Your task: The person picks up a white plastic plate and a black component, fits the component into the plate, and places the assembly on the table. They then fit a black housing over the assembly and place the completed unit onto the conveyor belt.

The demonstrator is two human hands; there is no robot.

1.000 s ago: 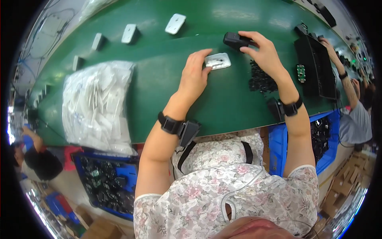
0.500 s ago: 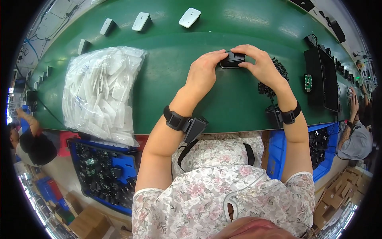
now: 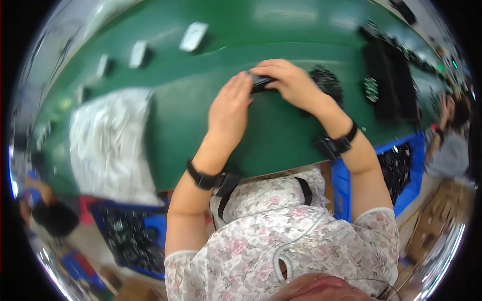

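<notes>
Black device (image 3: 262, 84) largely hidden from view

The device sits between the two hands, above the middle of the green table (image 3: 186, 120); whether it rests there or is raised cannot be told. The right hand (image 3: 292, 83) grips it narrowly, fingers across the far side and thumb at the near edge. The left hand (image 3: 231, 103) meets its left end, but the fingers mask the contact — whether they pinch or merely press is unclear.

Blur softens nearly everything. A pile of small dark parts (image 3: 329, 83) lies just beyond the right wrist, partly behind it, its pieces impossible to separate. Farther right, a green circuit board (image 3: 371, 89) stands near a black box (image 3: 391, 80) whose inside is too dark to read. At left, a clear bag (image 3: 110, 145) shows pale, smeared contents. The right forearm cuts across a blue crate (image 3: 342, 193).
</notes>
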